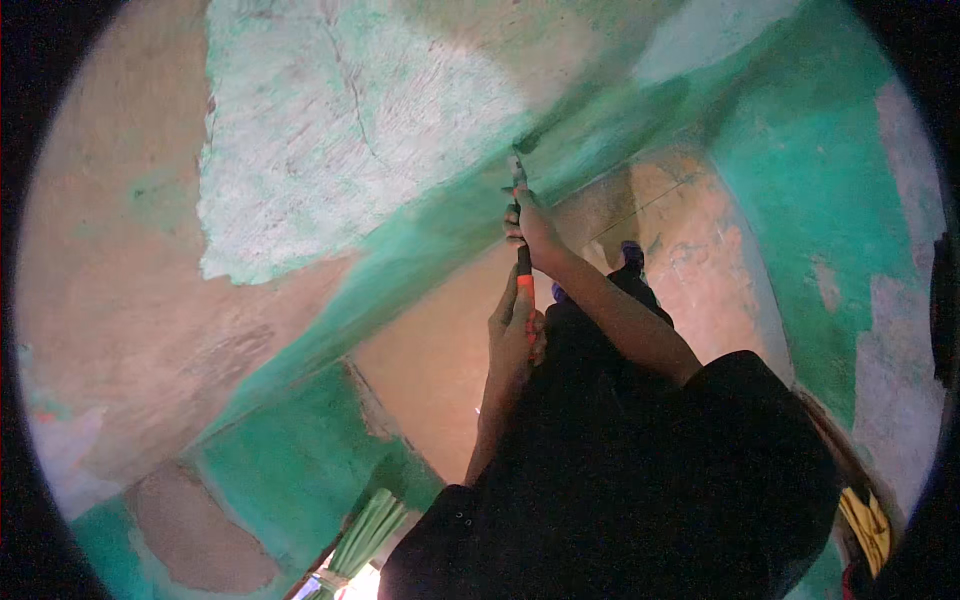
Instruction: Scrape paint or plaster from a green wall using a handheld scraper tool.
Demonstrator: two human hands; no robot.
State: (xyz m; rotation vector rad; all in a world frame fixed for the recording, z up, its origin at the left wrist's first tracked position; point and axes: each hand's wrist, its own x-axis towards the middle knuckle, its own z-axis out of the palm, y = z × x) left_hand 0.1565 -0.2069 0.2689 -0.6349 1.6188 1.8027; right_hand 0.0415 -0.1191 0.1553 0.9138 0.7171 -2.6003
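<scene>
My right hand is closed around the upper part of a long tool with an orange and black handle. Lower on the same handle, my left hand grips its orange end. The tool's narrow metal head points up at the green painted band of the wall, close to the lower edge of a rough whitish patch. Whether the tip touches the wall I cannot tell, nor the exact kind of tool.
My feet are on the tan floor below. Another green wall with pale patches rises at the right. A tied bundle of green stalks is at the bottom left, and a yellow object lies at the bottom right.
</scene>
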